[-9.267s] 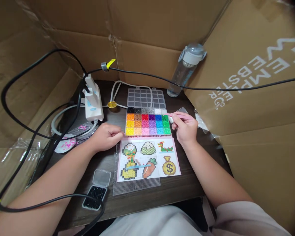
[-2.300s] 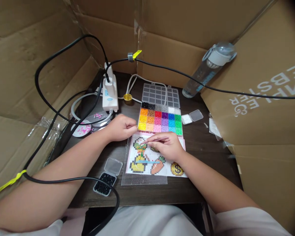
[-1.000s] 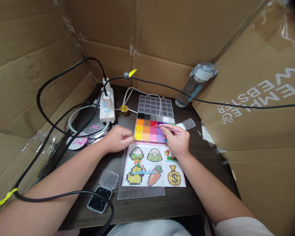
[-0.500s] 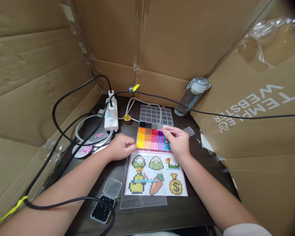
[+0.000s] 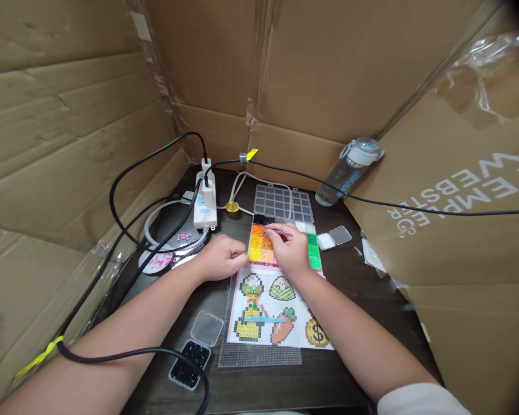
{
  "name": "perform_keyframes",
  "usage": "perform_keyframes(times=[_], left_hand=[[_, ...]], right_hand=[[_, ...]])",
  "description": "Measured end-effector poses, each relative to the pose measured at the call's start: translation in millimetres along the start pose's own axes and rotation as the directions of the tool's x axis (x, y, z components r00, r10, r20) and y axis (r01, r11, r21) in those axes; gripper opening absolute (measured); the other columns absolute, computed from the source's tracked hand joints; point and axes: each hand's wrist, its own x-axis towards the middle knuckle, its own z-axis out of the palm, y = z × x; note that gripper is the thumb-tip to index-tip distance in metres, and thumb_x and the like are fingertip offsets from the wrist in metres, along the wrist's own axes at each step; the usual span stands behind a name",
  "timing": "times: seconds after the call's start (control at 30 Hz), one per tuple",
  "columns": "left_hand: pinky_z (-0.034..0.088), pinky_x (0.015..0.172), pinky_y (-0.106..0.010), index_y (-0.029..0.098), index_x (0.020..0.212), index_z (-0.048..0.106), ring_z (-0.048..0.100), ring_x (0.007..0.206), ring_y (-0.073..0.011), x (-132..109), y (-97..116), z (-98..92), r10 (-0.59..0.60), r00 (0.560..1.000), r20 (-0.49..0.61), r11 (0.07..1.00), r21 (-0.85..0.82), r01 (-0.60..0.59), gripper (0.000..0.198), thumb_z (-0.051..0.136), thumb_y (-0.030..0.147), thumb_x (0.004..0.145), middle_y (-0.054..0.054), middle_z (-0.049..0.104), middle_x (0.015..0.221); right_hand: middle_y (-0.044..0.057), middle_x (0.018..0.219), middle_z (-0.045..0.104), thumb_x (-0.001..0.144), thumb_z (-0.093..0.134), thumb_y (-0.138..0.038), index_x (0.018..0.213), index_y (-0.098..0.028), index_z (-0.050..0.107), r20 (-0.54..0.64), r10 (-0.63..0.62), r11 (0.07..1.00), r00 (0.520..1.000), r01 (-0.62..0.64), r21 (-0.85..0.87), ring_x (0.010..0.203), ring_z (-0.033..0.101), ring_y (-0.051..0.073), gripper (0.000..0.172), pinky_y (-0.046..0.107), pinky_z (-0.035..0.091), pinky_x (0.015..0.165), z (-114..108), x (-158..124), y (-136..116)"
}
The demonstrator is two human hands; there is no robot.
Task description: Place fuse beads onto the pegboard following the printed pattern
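My right hand (image 5: 290, 251) is closed on pink tweezers (image 5: 273, 229) whose tips reach into the orange part of the bead box (image 5: 313, 253), an open tray of many coloured compartments. My left hand (image 5: 225, 257) rests as a loose fist on the table at the box's left edge, touching the top corner of the clear pegboard (image 5: 259, 357). Under that pegboard lies a pattern sheet (image 5: 271, 308) with pixel pictures: a carrot, a money bag, dumplings.
A small open case of black beads (image 5: 189, 363) sits front left. A power strip (image 5: 205, 202) with black cables, a gold cap (image 5: 232, 206), a water bottle (image 5: 343, 173) and a small white bead case (image 5: 326, 241) stand behind. Cardboard walls enclose the dark table.
My right hand moved with the tweezers from the pattern sheet up to the bead box, then left across it to the orange compartments. The left hand stayed put.
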Motion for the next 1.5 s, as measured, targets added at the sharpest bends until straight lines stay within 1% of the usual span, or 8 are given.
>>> perform_keyframes(times=[0.07, 0.3, 0.63, 0.83, 0.97, 1.37, 1.5], left_hand=[[0.019, 0.047, -0.023, 0.017, 0.048, 0.028, 0.027, 0.044, -0.0059, 0.3, -0.2, 0.1, -0.009, 1.000, 0.006, 1.000, 0.002, 0.009, 0.032, 0.046, 0.023, 0.073, 0.006, 0.025, 0.044], [0.019, 0.047, -0.023, 0.017, 0.047, 0.028, 0.026, 0.044, -0.0057, 0.5, 0.2, -0.3, -0.004, 1.000, 0.011, 1.000, 0.002, 0.004, 0.032, 0.045, 0.024, 0.074, 0.006, 0.024, 0.044], [0.020, 0.046, -0.022, 0.017, 0.047, 0.028, 0.027, 0.044, -0.0057, 0.7, -0.8, 0.4, 0.010, 1.000, 0.000, 1.000, 0.009, -0.010, 0.032, 0.046, 0.022, 0.074, 0.006, 0.025, 0.044], [0.020, 0.045, -0.021, 0.017, 0.047, 0.027, 0.027, 0.043, -0.0055, 0.8, 0.1, 0.0, 0.024, 1.000, -0.015, 1.000, 0.009, -0.024, 0.033, 0.045, 0.022, 0.074, 0.006, 0.025, 0.043], [0.020, 0.045, -0.021, 0.017, 0.046, 0.028, 0.027, 0.043, -0.0054, 1.0, 0.1, 0.1, 0.043, 0.999, -0.023, 0.999, 0.009, -0.042, 0.032, 0.045, 0.021, 0.073, 0.006, 0.025, 0.043], [0.019, 0.045, -0.022, 0.017, 0.046, 0.029, 0.026, 0.043, -0.0056, 0.5, -1.0, 1.9, 0.027, 0.999, -0.022, 1.000, -0.012, -0.028, 0.033, 0.047, 0.021, 0.073, 0.007, 0.025, 0.043], [0.019, 0.046, -0.023, 0.017, 0.046, 0.029, 0.027, 0.044, -0.0057, 0.1, -2.4, 2.3, 0.021, 1.000, -0.018, 1.000, -0.002, -0.021, 0.034, 0.048, 0.022, 0.074, 0.007, 0.025, 0.044]], right_hand=[[0.005, 0.081, 0.072, 0.081, 0.064, -0.022, 0.082, -0.022, 0.076, 0.009, -0.031, 0.999, 0.999, 0.031, -0.018, 0.079, 0.067, 0.018, 0.012, 0.032, 0.055, 0.076, -0.8, -1.5, 2.0], [0.004, 0.078, 0.071, 0.081, 0.065, -0.019, 0.082, -0.022, 0.076, 0.026, -0.059, 0.998, 0.998, 0.059, -0.016, 0.078, 0.065, 0.018, 0.012, 0.031, 0.053, 0.074, -0.7, -2.6, 2.6], [0.004, 0.078, 0.068, 0.080, 0.065, -0.021, 0.082, -0.022, 0.076, 0.026, 0.016, 1.000, 1.000, -0.016, 0.001, 0.077, 0.066, 0.017, 0.011, 0.031, 0.054, 0.073, 1.8, -1.9, 8.7], [0.004, 0.078, 0.068, 0.080, 0.065, -0.023, 0.082, -0.022, 0.077, 0.030, 0.046, 0.999, 0.999, -0.045, -0.019, 0.075, 0.066, 0.017, 0.011, 0.031, 0.054, 0.072, 2.2, -1.2, 9.0], [0.005, 0.077, 0.068, 0.080, 0.066, -0.024, 0.082, -0.021, 0.077, 0.021, 0.039, 0.999, 0.999, -0.039, -0.016, 0.075, 0.066, 0.018, 0.012, 0.031, 0.054, 0.071, 2.4, -0.9, 9.3], [0.005, 0.077, 0.069, 0.079, 0.066, -0.024, 0.081, -0.020, 0.077, 0.022, 0.049, 0.999, 0.999, -0.049, -0.024, 0.073, 0.066, 0.017, 0.012, 0.031, 0.054, 0.072, 2.7, -0.6, 11.0], [0.004, 0.077, 0.069, 0.079, 0.066, -0.023, 0.080, -0.021, 0.077, 0.005, 0.063, 0.998, 0.998, -0.063, -0.018, 0.074, 0.067, 0.018, 0.011, 0.032, 0.055, 0.070, 3.1, -0.2, 9.4]])
